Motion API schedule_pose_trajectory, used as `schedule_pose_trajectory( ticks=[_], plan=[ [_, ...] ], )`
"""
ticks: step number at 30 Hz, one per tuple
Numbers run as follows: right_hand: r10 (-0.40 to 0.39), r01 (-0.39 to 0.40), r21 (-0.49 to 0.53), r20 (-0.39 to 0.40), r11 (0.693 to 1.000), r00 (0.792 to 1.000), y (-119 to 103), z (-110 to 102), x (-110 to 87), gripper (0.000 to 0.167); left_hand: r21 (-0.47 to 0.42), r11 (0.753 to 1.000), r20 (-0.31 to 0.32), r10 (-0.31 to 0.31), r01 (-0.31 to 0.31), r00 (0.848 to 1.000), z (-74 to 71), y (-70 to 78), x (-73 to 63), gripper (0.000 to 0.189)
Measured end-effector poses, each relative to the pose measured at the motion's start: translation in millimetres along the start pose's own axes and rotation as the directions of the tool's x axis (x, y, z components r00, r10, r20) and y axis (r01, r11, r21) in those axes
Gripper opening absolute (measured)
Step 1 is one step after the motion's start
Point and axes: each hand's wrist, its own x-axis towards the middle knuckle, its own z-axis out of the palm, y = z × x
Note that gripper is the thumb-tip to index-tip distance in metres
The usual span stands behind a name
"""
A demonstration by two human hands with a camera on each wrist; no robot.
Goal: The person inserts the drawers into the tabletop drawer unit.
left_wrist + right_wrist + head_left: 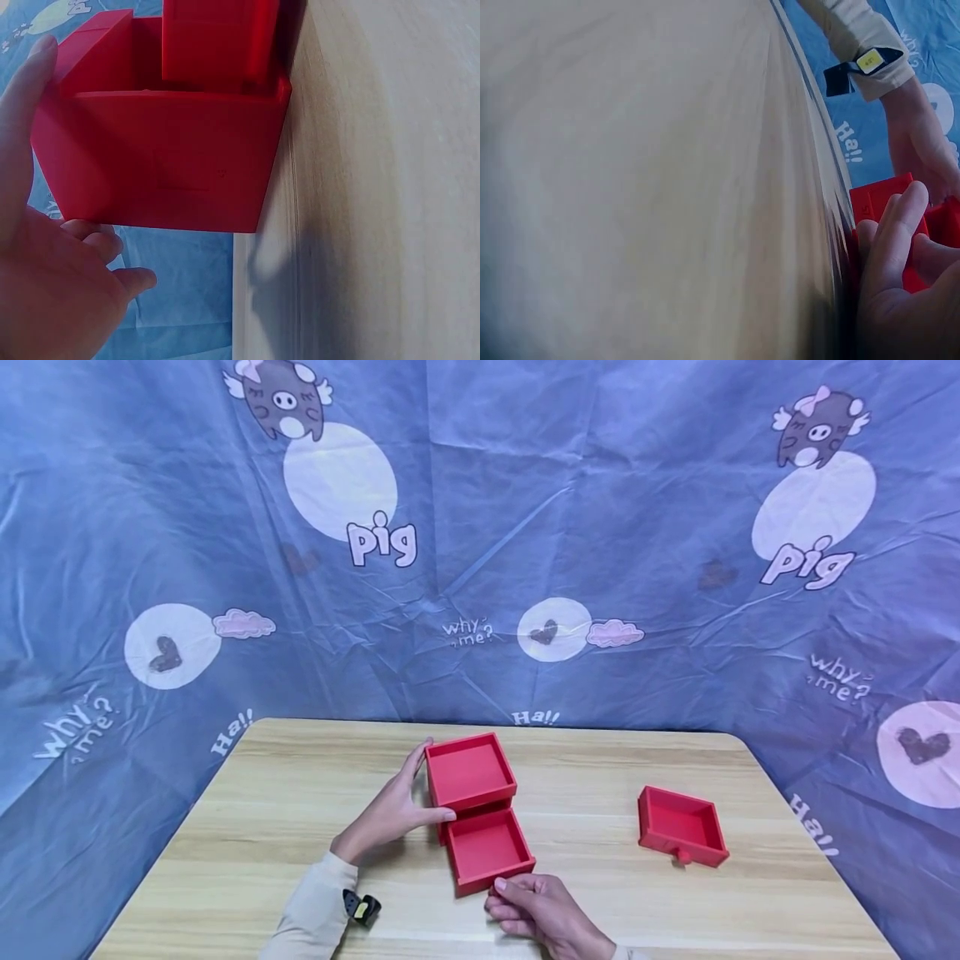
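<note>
A small red drawer cabinet [471, 770] with a recessed top stands mid-table. Its lower drawer [489, 846] is pulled well out toward the front. My left hand [390, 810] grips the cabinet's left side, thumb at the front edge and fingers toward the back. Seen from the left wrist, the cabinet's plain side wall [161, 161] faces the camera, and the drawer juts out of the front opening. At the drawer's front, my right hand [536, 910] pinches it low with thumb and fingers, which hide the knob. The opening above this drawer is largely hidden under the cabinet's top.
A second red drawer [682, 827], with a round knob, lies apart on the right of the wooden table [600, 893]. A blue patterned cloth [480, 568] hangs behind the table. A dark band [362, 908] is worn at the left wrist.
</note>
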Motion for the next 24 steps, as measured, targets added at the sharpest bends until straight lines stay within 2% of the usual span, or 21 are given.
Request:
schedule_pose_trajectory(
  ticks=[6,24],
  plan=[
    [-0.009,0.009,0.004,0.014,1.0,1.0,0.3,4.9,3.2,0.022,-0.006,1.0,-0.006,-0.009,0.009,1.0,0.4,-0.2,0.4,0.119],
    [-0.01,0.013,0.046,-0.056,0.999,0.998,6.3,9.0,1.3,0.028,-0.006,1.0,-0.001,0.001,-0.001,1.0,1.7,-2.2,0.7,0.12]
  ],
)
